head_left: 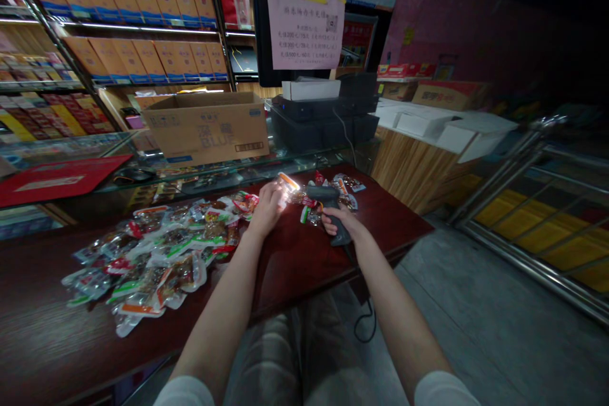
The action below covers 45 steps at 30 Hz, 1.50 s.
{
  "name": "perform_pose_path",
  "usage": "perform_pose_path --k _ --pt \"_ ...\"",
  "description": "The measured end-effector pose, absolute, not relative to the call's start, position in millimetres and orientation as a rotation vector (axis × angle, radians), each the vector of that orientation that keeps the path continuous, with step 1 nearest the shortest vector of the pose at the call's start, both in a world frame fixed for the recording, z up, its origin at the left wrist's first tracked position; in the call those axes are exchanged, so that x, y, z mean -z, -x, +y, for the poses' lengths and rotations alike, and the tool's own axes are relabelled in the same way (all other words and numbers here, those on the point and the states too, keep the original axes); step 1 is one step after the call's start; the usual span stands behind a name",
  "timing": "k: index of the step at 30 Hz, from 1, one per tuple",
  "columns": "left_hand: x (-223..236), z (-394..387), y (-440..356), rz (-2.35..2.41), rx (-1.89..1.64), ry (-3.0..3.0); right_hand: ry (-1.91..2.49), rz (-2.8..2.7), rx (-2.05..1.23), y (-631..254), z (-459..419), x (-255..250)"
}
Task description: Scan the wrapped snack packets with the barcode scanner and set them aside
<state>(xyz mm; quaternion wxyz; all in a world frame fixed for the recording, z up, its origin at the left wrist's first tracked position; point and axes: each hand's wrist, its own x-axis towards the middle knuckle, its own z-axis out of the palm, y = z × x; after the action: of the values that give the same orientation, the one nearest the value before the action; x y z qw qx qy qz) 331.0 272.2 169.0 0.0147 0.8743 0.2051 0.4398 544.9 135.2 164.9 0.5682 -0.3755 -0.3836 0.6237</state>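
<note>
My right hand (pixel 343 221) is wrapped round the grip of a black barcode scanner (pixel 323 193), whose head points left. Its light falls on a small clear snack packet (pixel 288 188) with an orange strip, which my left hand (pixel 269 202) pinches just in front of the scanner. To the left of my left hand spreads a large pile of vacuum-packed snack packets (pixel 166 250) with green, red and orange strips. A smaller group of packets (pixel 349 185) lies behind and beside the scanner. The scanner's cable hangs below the table edge.
The dark red wooden table (pixel 295 273) carries all the packets. Behind it stand a glass counter, an open cardboard box (pixel 209 130) and a monitor with a paper notice (pixel 307 30). A red folder (pixel 61 177) lies left. A metal railing (pixel 533 222) stands right.
</note>
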Motion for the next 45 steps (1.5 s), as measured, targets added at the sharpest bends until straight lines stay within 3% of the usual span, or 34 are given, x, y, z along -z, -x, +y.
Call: perform_pose_path --k 12,18,28,31,35,40,45 --pt "-171 268 -330 0.621 -1.296 -2.840 0.864 -0.877 -1.422 -542 133 -166" --pt "-177 268 -323 1.312 -1.355 -2.647 0.774 -0.747 -1.255 -557 134 -169" --pt "-179 262 -312 2.027 -0.839 -2.613 0.959 -0.642 -0.979 -615 115 -185" --pt "-178 259 -318 1.939 -0.866 -2.706 1.034 -0.573 -0.905 -633 119 -184" --pt "-175 251 -345 1.448 -0.951 -2.907 1.122 -0.530 -0.847 -648 125 -171" --pt "-171 245 -397 0.986 -0.770 -2.756 1.112 -0.568 -0.843 -652 123 -157" --pt "-178 250 -448 0.839 -0.711 -2.703 1.147 -0.522 -0.880 -652 122 -156"
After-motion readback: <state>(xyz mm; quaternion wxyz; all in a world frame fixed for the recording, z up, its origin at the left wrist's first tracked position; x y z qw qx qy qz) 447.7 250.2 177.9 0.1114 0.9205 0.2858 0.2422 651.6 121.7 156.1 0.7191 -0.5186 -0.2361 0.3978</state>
